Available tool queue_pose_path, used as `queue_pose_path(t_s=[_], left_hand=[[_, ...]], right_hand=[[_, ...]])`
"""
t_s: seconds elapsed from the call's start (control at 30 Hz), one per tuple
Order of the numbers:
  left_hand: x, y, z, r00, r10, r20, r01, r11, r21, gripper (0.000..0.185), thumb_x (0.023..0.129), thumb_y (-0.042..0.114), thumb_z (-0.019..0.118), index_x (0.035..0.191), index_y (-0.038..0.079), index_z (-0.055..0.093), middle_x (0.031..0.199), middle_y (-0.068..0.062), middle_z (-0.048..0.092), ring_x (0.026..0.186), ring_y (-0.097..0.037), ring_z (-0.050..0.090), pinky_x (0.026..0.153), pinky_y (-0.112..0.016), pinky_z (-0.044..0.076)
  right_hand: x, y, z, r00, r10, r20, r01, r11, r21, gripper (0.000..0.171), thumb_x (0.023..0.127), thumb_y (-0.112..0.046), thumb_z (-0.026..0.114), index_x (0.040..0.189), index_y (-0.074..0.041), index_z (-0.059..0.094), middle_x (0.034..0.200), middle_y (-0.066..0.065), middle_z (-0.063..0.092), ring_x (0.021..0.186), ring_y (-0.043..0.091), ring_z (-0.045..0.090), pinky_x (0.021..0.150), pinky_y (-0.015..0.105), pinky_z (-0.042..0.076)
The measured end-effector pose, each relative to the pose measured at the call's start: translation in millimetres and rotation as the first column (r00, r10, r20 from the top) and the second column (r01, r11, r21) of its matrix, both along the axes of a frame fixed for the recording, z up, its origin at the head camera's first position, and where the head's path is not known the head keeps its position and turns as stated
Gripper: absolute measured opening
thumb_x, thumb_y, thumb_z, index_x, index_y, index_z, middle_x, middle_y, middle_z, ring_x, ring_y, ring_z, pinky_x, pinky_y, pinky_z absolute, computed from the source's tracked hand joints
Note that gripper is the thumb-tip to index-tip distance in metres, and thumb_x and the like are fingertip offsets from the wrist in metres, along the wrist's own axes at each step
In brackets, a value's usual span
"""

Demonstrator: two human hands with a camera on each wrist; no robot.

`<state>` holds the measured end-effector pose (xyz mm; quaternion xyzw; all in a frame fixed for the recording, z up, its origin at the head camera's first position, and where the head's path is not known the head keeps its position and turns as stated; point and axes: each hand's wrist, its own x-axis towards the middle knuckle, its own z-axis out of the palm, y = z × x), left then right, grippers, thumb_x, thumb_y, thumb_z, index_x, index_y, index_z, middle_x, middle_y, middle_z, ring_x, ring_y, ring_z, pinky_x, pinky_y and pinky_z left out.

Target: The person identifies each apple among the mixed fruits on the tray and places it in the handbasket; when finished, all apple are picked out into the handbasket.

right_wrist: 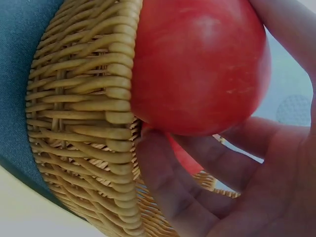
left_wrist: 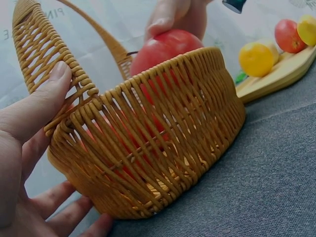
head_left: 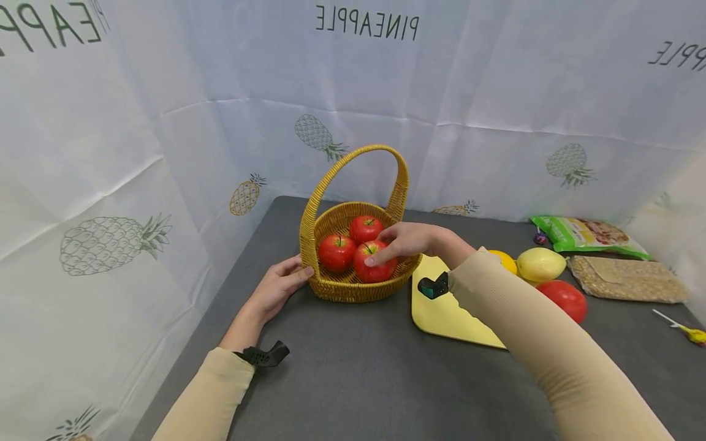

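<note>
A wicker basket [head_left: 344,294] with a tall arched handle stands on the dark table. My left hand [head_left: 280,288] holds its left side; in the left wrist view the thumb lies on the base of the handle [left_wrist: 42,54] and the fingers spread along the woven wall. Inside sit two red apples, one at the left [head_left: 336,253] and one at the back [head_left: 365,228]. At the front right, my right hand [head_left: 412,239] grips a third red apple [head_left: 376,271]. The right wrist view has this apple [right_wrist: 197,64] rising above the rim, with fingers curled beneath it.
Right of the basket lies a yellow board [head_left: 441,315], partly under my right forearm. Beyond it are an orange fruit [head_left: 503,262], a pale yellow fruit [head_left: 540,264] and another red fruit [head_left: 564,300]. Farther right lie a green packet [head_left: 590,236], a grain bag [head_left: 629,279] and a lollipop [head_left: 692,334].
</note>
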<state>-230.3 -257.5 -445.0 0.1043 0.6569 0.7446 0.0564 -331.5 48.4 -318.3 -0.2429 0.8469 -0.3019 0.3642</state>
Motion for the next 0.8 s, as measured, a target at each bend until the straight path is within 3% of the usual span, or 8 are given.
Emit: queue_pose_path(t_s=[0.23, 0.43, 0.8], left_hand=[[1.2, 1, -0.2, 1.0, -0.013, -0.012, 0.013, 1.0, 0.002, 0.048, 0.104, 0.011, 0.062, 0.142, -0.014, 0.048, 0.158, -0.019, 0.039, 0.122, -0.014, 0.057, 0.102, -0.027, 0.048], [1.8, 0, -1.7, 1.0, -0.004, -0.013, 0.004, 1.0, 0.006, 0.049, 0.104, 0.01, 0.061, 0.143, -0.016, 0.046, 0.155, -0.023, 0.042, 0.121, -0.014, 0.058, 0.102, -0.027, 0.049], [0.1, 2, -2.2, 1.0, 0.005, 0.001, -0.005, 1.0, 0.002, 0.048, 0.103, 0.012, 0.064, 0.14, -0.015, 0.048, 0.152, -0.024, 0.043, 0.12, -0.015, 0.058, 0.101, -0.028, 0.049]], right_hand=[[-2.9, -6, -4.0, 0.996, 0.081, -0.047, -0.079, 0.995, 0.06, 0.087, 0.086, -0.052, 0.078, 0.152, -0.006, 0.045, 0.142, 0.008, 0.052, 0.131, 0.026, 0.046, 0.106, 0.042, 0.046], [-1.6, -23, -7.6, 0.989, 0.131, -0.068, -0.123, 0.986, 0.112, 0.082, 0.085, -0.056, 0.078, 0.146, -0.008, 0.053, 0.134, 0.004, 0.057, 0.126, 0.024, 0.05, 0.103, 0.04, 0.048], [-3.5, -39, -10.0, 0.997, 0.073, -0.002, -0.072, 0.99, 0.12, 0.081, 0.084, -0.049, 0.084, 0.14, 0.0, 0.052, 0.132, 0.009, 0.055, 0.114, 0.021, 0.061, 0.09, 0.031, 0.056]])
